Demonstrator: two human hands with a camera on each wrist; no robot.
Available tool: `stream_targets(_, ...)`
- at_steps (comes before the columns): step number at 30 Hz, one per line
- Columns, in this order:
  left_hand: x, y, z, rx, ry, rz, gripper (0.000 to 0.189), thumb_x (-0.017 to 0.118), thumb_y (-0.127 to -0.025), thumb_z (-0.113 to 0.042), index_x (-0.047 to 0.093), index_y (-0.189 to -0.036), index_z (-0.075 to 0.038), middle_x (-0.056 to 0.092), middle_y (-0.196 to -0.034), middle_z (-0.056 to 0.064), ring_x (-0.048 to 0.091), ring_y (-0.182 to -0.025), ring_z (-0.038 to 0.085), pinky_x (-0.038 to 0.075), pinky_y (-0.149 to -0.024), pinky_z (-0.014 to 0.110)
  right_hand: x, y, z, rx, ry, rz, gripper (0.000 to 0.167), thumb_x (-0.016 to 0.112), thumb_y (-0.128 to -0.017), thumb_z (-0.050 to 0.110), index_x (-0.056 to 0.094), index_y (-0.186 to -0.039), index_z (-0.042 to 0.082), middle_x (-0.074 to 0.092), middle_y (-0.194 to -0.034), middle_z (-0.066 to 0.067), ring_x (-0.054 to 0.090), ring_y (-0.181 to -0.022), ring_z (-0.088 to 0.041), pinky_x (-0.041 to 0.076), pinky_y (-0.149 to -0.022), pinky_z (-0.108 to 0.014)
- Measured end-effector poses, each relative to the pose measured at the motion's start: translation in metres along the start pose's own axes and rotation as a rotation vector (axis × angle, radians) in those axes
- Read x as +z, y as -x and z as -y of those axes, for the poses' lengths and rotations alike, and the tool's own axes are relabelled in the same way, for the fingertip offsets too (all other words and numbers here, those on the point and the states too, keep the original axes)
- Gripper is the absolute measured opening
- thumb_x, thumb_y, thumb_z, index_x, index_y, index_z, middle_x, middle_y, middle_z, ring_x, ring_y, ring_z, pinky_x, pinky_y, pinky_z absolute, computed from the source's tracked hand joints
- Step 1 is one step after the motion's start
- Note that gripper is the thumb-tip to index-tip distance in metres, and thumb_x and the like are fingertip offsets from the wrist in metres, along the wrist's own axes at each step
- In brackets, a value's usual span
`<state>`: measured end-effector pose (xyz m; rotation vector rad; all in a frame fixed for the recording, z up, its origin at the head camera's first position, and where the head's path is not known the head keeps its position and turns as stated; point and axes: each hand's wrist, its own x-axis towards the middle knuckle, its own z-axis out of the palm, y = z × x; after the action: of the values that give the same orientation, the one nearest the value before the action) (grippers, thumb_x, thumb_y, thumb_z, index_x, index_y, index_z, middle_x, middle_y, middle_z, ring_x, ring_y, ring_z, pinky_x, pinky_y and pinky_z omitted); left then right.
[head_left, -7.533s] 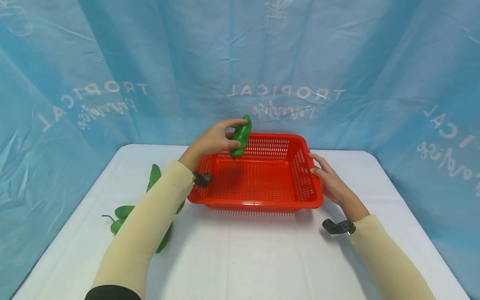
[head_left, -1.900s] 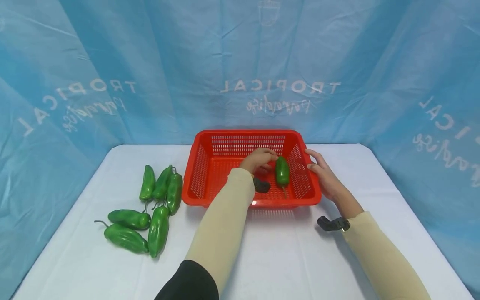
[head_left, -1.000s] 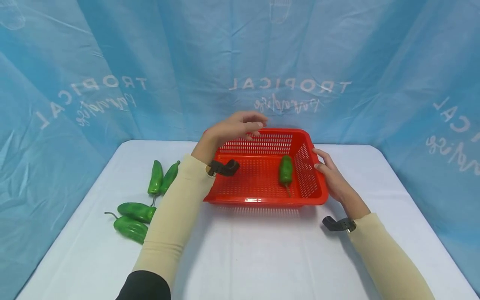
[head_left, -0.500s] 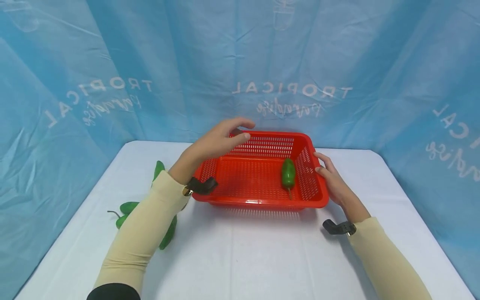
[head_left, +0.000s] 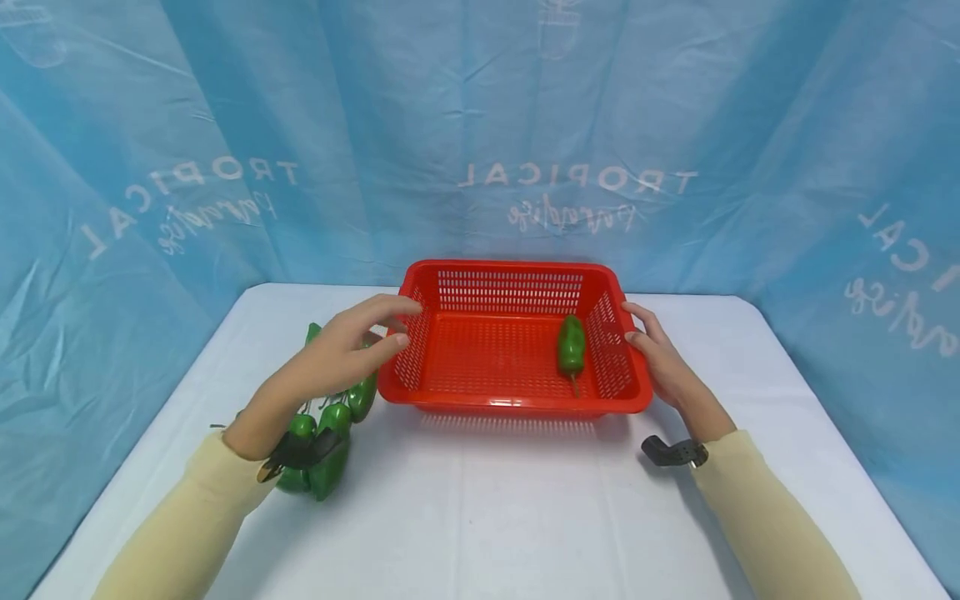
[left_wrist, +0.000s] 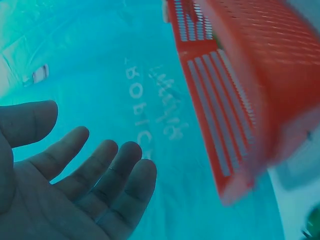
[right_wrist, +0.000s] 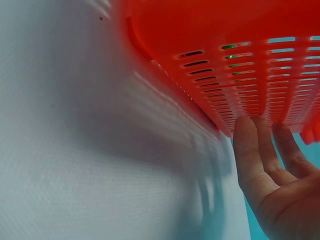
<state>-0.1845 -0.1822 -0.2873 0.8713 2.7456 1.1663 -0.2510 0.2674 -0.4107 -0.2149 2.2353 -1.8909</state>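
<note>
A red plastic basket (head_left: 510, 404) with slotted walls stands on the white table. Inside, near its right wall, lies one green pepper (head_left: 572, 346), stem toward the front. My left hand (head_left: 337, 354) is in the air just left of the basket, fingers spread and slightly bent, holding nothing. In the left wrist view its palm and fingers show bare beside the basket. Beneath that arm, several green peppers (head_left: 362, 398) lie on the table, partly hidden by hand and wrist. My right hand (head_left: 663, 362) rests against the basket's right side, fingertips at the rim and outer wall.
A white cloth covers the table (head_left: 465, 517). Behind it and along both sides hangs a blue printed curtain (head_left: 480, 125), close to the back of the basket. Each wrist wears a black camera strap (head_left: 675, 452).
A pepper went from my left hand into the basket, and that hand let go of it. Empty, the hand has since moved back left and down over the loose peppers. The right hand stays put.
</note>
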Motion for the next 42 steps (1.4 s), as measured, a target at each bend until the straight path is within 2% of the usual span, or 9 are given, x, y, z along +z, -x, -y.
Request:
stream_targets(5,-0.003,0.028,0.012,-0.035,0.017,-0.04,0.04,0.056,-0.1,-0.016,0.052,-0.139,-0.012,0.053,-0.142,0.01,0.061,-0.114,0.028,0.057,-0.09,0.039,-0.002,0.001,-0.002,0.001,0.007,-0.007,0.062,0.042,-0.103,0.022,0.012,-0.156,0.031,0.022,-0.157,-0.016,0.054,-0.112,-0.007,0.058,-0.083,-0.023)
stream_targets(9,-0.003,0.046,0.021,-0.025,-0.025,-0.089,0.038,0.056,-0.1,-0.014,0.054,-0.138,-0.011,0.055,-0.14,0.01,0.061,-0.113,0.025,0.057,-0.088,0.033,-0.002,0.0,-0.003,0.002,0.009,-0.001,0.062,0.042,-0.103,0.023,0.012,-0.156,0.032,0.021,-0.158,-0.014,0.053,-0.115,-0.008,0.058,-0.084,-0.023)
stream_targets(12,-0.003,0.058,0.028,-0.039,-0.06,-0.111,0.038,0.056,-0.1,-0.012,0.055,-0.138,-0.011,0.056,-0.14,0.01,0.061,-0.113,0.025,0.056,-0.088,0.035,-0.002,-0.002,-0.002,0.002,0.012,0.002,0.062,0.042,-0.103,0.024,0.011,-0.156,0.033,0.021,-0.158,-0.014,0.051,-0.116,-0.009,0.058,-0.084,-0.023)
stream_targets(17,-0.009,0.079,0.04,-0.105,-0.101,-0.086,0.041,0.057,-0.099,-0.014,0.052,-0.14,-0.011,0.054,-0.142,0.013,0.061,-0.115,0.029,0.054,-0.089,0.045,-0.002,-0.002,0.0,0.015,0.008,-0.009,0.061,0.04,-0.103,0.023,0.011,-0.156,0.034,0.019,-0.158,-0.016,0.051,-0.114,-0.009,0.058,-0.082,-0.022)
stream_targets(23,-0.017,0.103,0.059,-0.205,-0.146,-0.072,0.041,0.057,-0.1,-0.017,0.052,-0.14,-0.01,0.053,-0.143,0.015,0.061,-0.116,0.033,0.056,-0.084,0.031,-0.001,-0.002,-0.001,0.023,0.009,-0.001,0.061,0.042,-0.103,0.024,0.011,-0.155,0.034,0.018,-0.159,-0.016,0.052,-0.114,-0.007,0.058,-0.083,-0.022)
stream_targets(30,-0.022,0.122,0.084,-0.358,-0.126,-0.051,0.045,0.053,-0.103,-0.024,0.046,-0.144,-0.006,0.045,-0.148,0.022,0.055,-0.123,0.046,0.054,-0.089,0.056,-0.001,-0.003,0.001,0.02,0.03,0.003,0.063,0.044,-0.103,0.026,0.01,-0.156,0.034,0.023,-0.157,-0.015,0.055,-0.112,-0.005,0.058,-0.084,-0.023)
stream_targets(33,-0.024,0.13,0.092,-0.399,-0.123,-0.041,0.048,0.055,-0.102,-0.026,0.045,-0.144,-0.006,0.045,-0.147,0.023,0.054,-0.123,0.047,0.053,-0.085,0.056,-0.001,-0.004,0.001,0.018,0.033,0.007,0.064,0.045,-0.103,0.027,0.01,-0.156,0.035,0.024,-0.157,-0.015,0.055,-0.113,-0.005,0.058,-0.085,-0.023)
stream_targets(38,-0.022,0.138,0.104,-0.442,-0.243,-0.031,0.049,0.06,-0.099,-0.025,0.049,-0.14,0.0,0.05,-0.14,0.027,0.058,-0.114,0.046,0.053,-0.074,0.046,-0.002,-0.005,-0.001,0.01,0.039,-0.003,0.064,0.046,-0.103,0.027,0.011,-0.156,0.035,0.023,-0.157,-0.016,0.056,-0.112,-0.005,0.058,-0.084,-0.023)
stream_targets(42,-0.021,0.142,0.112,-0.504,-0.376,-0.014,0.051,0.062,-0.096,-0.022,0.05,-0.136,0.008,0.052,-0.129,0.036,0.061,-0.1,0.045,0.052,-0.067,0.048,-0.003,-0.004,-0.002,0.015,0.041,-0.003,0.064,0.045,-0.103,0.027,0.011,-0.155,0.036,0.021,-0.159,-0.015,0.055,-0.113,-0.005,0.058,-0.085,-0.023)
